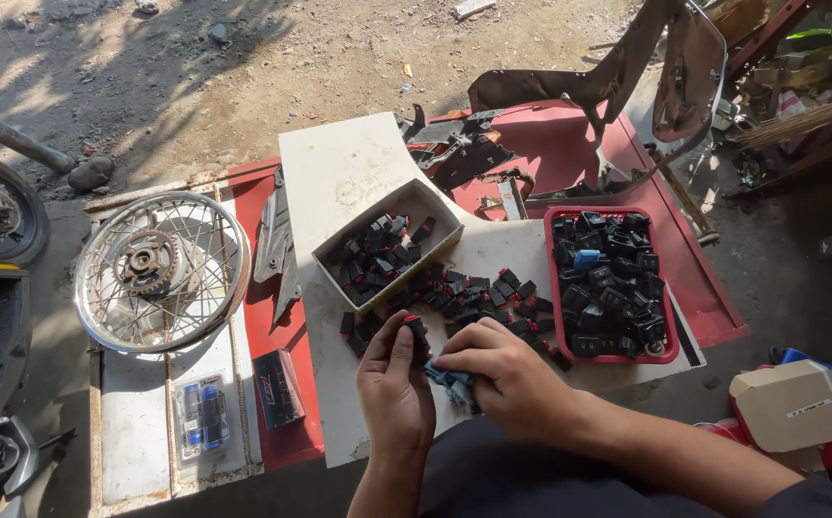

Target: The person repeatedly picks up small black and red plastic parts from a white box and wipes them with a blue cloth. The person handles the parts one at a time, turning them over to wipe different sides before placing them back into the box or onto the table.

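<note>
The left hand (395, 384) pinches a small black switch (417, 332) upright between closed fingers. The right hand (502, 374), just beside it, grips a blue connector (450, 382); loose switches (478, 293) lie beyond the fingertips.

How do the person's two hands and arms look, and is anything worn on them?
Both the left hand and the right hand are bare: no gloves, rings, watch or bracelet show. The forearms are uncovered too. Only at the lower right corner does a dark sleeve begin on the right arm.

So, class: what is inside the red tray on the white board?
The red tray is heaped with small black switch parts, plus one blue piece. The heap covers the tray's floor and any lower pieces.
</note>
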